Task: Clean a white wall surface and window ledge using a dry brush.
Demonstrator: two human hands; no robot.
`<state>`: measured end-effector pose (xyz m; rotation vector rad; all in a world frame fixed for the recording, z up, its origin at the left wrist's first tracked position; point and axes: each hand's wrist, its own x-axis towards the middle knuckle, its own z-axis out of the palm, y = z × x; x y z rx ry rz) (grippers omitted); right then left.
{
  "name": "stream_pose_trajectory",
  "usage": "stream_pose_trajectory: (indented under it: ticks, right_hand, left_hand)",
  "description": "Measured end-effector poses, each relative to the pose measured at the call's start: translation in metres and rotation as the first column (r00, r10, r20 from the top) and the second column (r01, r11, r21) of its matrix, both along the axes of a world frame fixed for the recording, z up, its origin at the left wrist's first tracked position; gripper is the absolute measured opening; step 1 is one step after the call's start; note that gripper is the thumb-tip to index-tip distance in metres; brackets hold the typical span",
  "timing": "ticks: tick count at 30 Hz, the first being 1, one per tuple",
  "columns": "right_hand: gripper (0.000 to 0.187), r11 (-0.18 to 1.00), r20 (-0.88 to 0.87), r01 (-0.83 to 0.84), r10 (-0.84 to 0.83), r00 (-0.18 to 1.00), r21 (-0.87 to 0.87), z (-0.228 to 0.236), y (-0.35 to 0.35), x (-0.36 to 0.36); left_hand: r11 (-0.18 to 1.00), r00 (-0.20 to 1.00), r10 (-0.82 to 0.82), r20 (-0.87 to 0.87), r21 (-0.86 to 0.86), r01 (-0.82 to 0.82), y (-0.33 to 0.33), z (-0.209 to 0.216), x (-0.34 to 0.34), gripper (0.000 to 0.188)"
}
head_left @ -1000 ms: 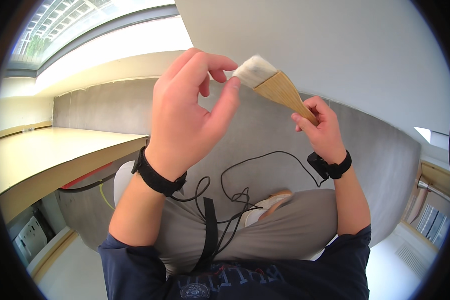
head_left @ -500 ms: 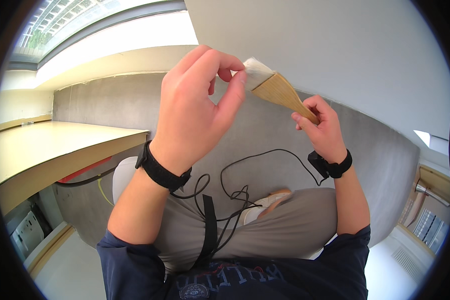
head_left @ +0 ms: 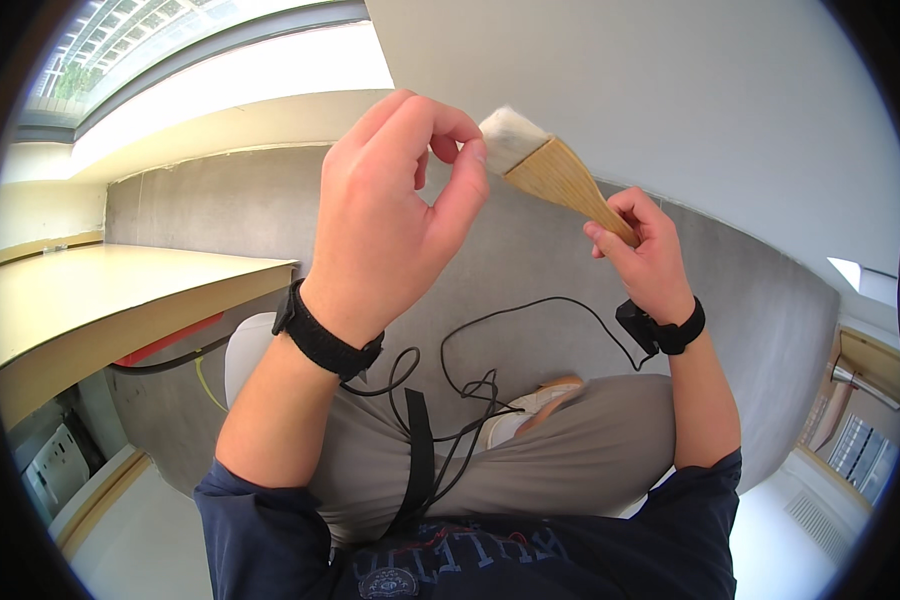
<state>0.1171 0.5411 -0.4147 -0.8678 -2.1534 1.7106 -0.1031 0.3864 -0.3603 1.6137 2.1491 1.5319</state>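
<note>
A flat wooden paintbrush (head_left: 555, 178) with pale bristles (head_left: 510, 138) is raised in front of me, tilted with its bristles up and to the left. My right hand (head_left: 645, 240) is closed round the end of its handle. At the left corner of the bristles my left hand (head_left: 395, 190) makes a pinch, thumb and index finger pressed together. Whether bristle hairs lie between those fingertips is too small to tell. Both wrists carry black straps, and a small dark box (head_left: 635, 322) is on the right one.
Black cable (head_left: 560, 300) runs from my right wrist and tangles over my lap beside a black strap (head_left: 420, 450). A yellowish tabletop (head_left: 130, 290) stands at left, under a window (head_left: 190, 60). A pale wall (head_left: 670, 90) rises beyond the grey floor (head_left: 530, 260).
The bristles have shifted slightly up and left and look straighter at the tip, with less fanning. Both hands stay almost in place.
</note>
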Motion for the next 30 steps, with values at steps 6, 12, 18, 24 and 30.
stream_pose_trajectory:
  ticks: [6,12,18,24,30]
  right_hand:
    - [0.017,1.0,-0.001,-0.01,0.01,1.0,-0.002,0.0035,-0.0019,-0.0016]
    - [0.017,1.0,0.0,-0.007,0.007,1.0,-0.006,0.0016,-0.003,0.0001]
    - [0.017,1.0,0.012,-0.008,0.008,1.0,0.005,-0.0016,-0.0009,0.0008]
    - [0.016,1.0,0.005,-0.001,0.001,1.0,0.001,0.0031,-0.0009,-0.002]
    - [0.015,1.0,0.015,-0.006,0.006,1.0,0.001,0.0005,0.0001,-0.0008]
  left_hand:
    - [1.0,1.0,0.019,-0.021,-0.009,-0.02,-0.0009,0.0011,0.0,0.006]
    - [1.0,0.999,0.023,-0.032,-0.015,-0.023,-0.0018,0.0005,0.0015,0.006]
    - [1.0,0.998,0.023,-0.062,-0.003,-0.023,0.0018,-0.0065,0.0017,0.007]
    - [0.999,0.996,0.031,-0.083,0.015,-0.03,0.0023,-0.0012,0.0,0.007]
    - [0.999,0.996,0.03,-0.087,0.021,-0.029,0.0037,-0.0051,-0.0001,0.007]
